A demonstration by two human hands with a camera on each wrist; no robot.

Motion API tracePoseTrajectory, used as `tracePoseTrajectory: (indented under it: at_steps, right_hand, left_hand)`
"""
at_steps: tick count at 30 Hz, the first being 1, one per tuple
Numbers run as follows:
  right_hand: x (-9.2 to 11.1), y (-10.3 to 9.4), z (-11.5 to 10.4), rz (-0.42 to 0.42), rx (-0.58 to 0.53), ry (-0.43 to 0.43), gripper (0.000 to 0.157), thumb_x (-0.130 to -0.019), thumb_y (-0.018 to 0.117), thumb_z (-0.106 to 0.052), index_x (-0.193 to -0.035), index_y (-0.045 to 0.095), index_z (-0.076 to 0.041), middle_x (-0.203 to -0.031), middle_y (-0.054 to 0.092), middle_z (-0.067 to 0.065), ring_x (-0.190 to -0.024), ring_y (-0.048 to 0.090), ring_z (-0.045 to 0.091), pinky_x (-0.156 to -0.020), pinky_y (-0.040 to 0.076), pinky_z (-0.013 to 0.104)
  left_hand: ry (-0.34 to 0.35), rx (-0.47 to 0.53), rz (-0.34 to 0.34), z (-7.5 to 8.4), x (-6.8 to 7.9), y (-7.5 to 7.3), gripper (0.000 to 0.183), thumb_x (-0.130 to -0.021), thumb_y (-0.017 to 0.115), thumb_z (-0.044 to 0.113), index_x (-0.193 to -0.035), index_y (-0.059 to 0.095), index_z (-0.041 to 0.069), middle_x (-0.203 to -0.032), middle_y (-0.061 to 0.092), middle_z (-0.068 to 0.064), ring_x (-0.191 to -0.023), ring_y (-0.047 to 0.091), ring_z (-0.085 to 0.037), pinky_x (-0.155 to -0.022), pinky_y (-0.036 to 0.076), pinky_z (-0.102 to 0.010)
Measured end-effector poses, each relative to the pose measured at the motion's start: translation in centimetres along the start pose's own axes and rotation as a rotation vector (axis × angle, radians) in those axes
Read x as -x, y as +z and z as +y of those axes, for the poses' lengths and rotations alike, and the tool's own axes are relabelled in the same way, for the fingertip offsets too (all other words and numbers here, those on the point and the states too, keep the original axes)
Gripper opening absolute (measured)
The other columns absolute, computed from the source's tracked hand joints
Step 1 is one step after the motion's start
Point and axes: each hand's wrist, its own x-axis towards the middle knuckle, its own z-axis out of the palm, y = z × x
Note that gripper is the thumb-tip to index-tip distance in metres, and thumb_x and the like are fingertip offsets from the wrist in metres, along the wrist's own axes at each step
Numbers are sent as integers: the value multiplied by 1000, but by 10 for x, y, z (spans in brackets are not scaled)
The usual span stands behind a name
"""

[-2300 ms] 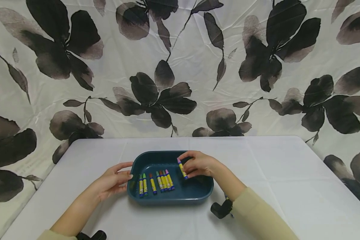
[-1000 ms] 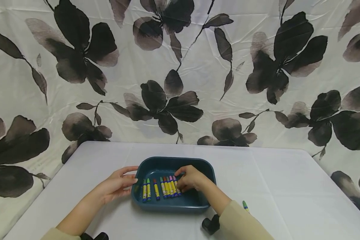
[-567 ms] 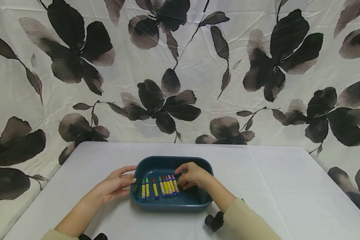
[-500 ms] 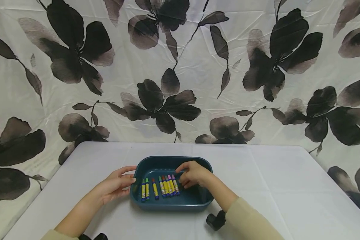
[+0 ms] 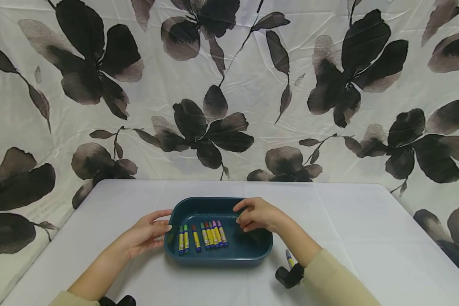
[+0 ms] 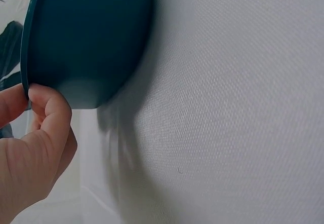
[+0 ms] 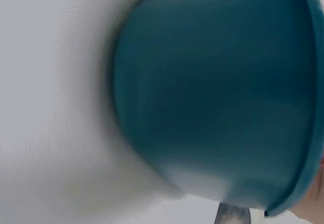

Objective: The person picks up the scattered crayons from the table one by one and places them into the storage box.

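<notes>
My left hand pinches the left rim of a dark teal tray; the left wrist view shows thumb and finger at that rim. Inside the tray several crayons with yellow wrappers and blue ends lie side by side. Two green-tipped crayons are leftmost, a red-brown-tipped crayon lies apart, and a tight group follows, ending in a purple-tipped crayon. Over the tray's right side hovers my right hand, fingers loosely bent, nothing seen between them. The right wrist view is mostly tray wall.
One grey-tipped crayon lies on the white-covered table to the right of the tray, partly hidden by the black wrist camera mount. A floral cloth hangs behind the table.
My right hand has laid a purple-tipped crayon at the right end of the group, let go, and drawn back up and right. The left hand stays on the rim.
</notes>
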Motion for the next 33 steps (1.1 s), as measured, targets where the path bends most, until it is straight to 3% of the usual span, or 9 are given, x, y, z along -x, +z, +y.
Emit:
tracePoseTrajectory:
  at_steps: [5, 14, 33]
  right_hand:
    - [6, -7, 1, -14, -39, -16, 43, -81, 60, 3, -122, 49, 10, -86, 64, 17, -65, 60, 16, -66, 55, 31]
    - [19, -23, 4, -40, -70, -52, 44, -82, 59, 2, -123, 46, 12, -79, 65, 4, -69, 62, 15, -66, 54, 30]
    - [53, -56, 12, -32, -56, -51, 43, -81, 62, -2, -119, 46, 11, -85, 65, 9, -74, 61, 18, -73, 54, 35]
  left_hand:
    - [-1, 0, 2, 1, 1, 0, 63, -91, 52, -2, -145, 18, 0, -107, 50, -9, -87, 57, -14, -71, 52, -28]
    - [10, -8, 3, 0, 0, 1, 63, -91, 51, -1, -144, 19, -1, -104, 53, -6, -84, 57, -14, -70, 52, -28]
    - [11, -5, -7, 0, 0, 0, 64, -91, 52, -1, -145, 17, -1, -105, 52, -7, -85, 57, -14, -71, 52, -28]
